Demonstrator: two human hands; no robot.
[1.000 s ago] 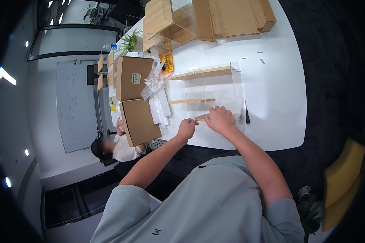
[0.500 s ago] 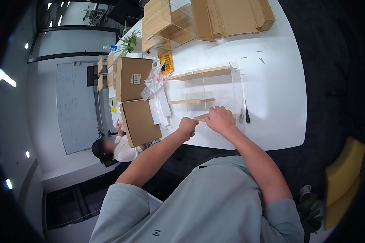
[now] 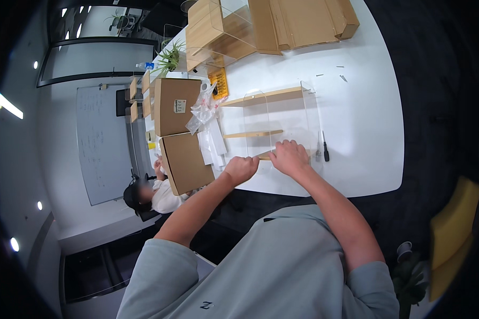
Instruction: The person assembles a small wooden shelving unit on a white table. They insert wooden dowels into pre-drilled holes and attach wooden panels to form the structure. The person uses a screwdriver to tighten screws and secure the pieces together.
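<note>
A wooden strip [image 3: 265, 156] is held at the near table edge [image 3: 356, 175], long axis left-right, between both hands. Left hand [image 3: 241, 169] is closed on its left end; right hand [image 3: 290, 158] is curled over its right part, beneath the clear shelf frame [image 3: 282, 114].

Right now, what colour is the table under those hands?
White, seen best in the head view: table.

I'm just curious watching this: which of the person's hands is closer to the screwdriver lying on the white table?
The right hand: it sits just left of the screwdriver. The left hand is farther away, beyond the right one, by the wooden strip.
</note>
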